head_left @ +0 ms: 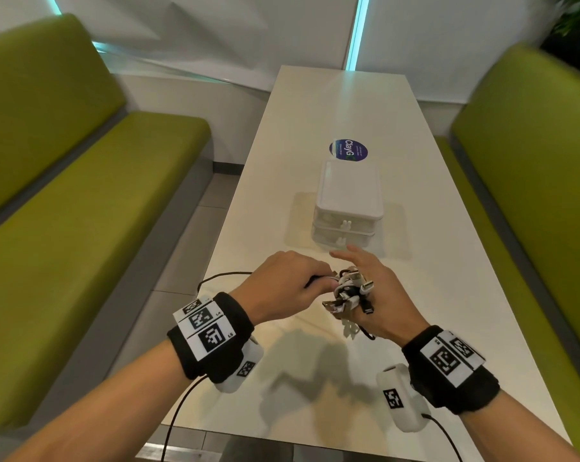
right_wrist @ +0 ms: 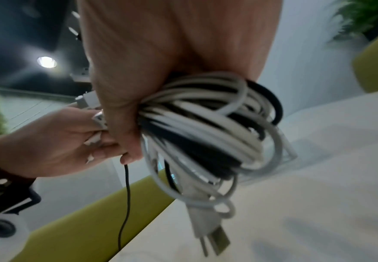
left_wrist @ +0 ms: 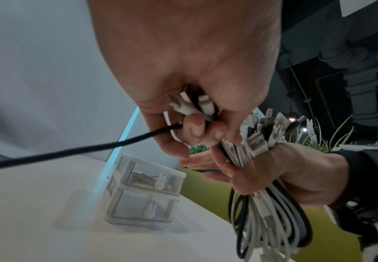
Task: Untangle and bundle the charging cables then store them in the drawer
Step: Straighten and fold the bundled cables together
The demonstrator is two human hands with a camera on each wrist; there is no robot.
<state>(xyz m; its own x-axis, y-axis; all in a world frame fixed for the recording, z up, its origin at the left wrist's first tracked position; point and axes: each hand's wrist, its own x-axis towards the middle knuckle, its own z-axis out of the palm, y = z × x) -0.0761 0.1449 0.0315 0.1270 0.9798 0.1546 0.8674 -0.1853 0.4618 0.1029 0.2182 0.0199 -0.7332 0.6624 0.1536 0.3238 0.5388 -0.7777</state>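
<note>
A coil of white and black charging cables hangs above the near part of the white table. My right hand holds the coil with thumb and palm, its index finger stretched forward. Several plugs stick up from the bundle. My left hand grips a few cable ends beside the coil. A loose black cable trails out of that fist to the left and loops past the table's left edge. Just beyond my hands stands the small white drawer unit, both drawers closed.
Green benches run along both sides of the table, the right bench close to its edge. A round blue sticker lies behind the drawer unit. In the left wrist view the clear upper drawer holds something pale.
</note>
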